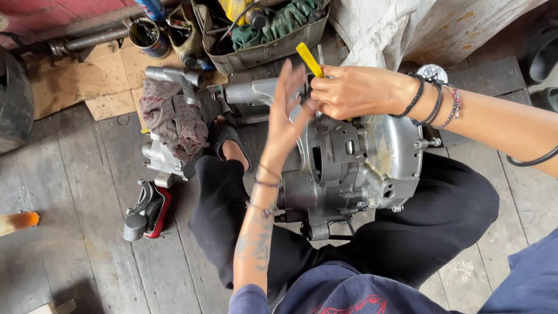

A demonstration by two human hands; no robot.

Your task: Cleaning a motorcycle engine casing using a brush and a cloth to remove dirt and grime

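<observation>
Your right hand pinches the yellow-handled tool over the engine casing in your lap; your left hand is spread beside it. A slip could jab those open fingers.

The shaft of the yellow-handled tool vanishes behind the right hand, so we cannot tell its tip or what it meets; the left hand is motion-blurred, its fingers smeared; it hides part of the engine casing; the checked rag covers most of a grey metal part; the metal tray of tools and the tin can are cut by the top edge; we see only the end of an orange-tipped handle at the left edge.
</observation>
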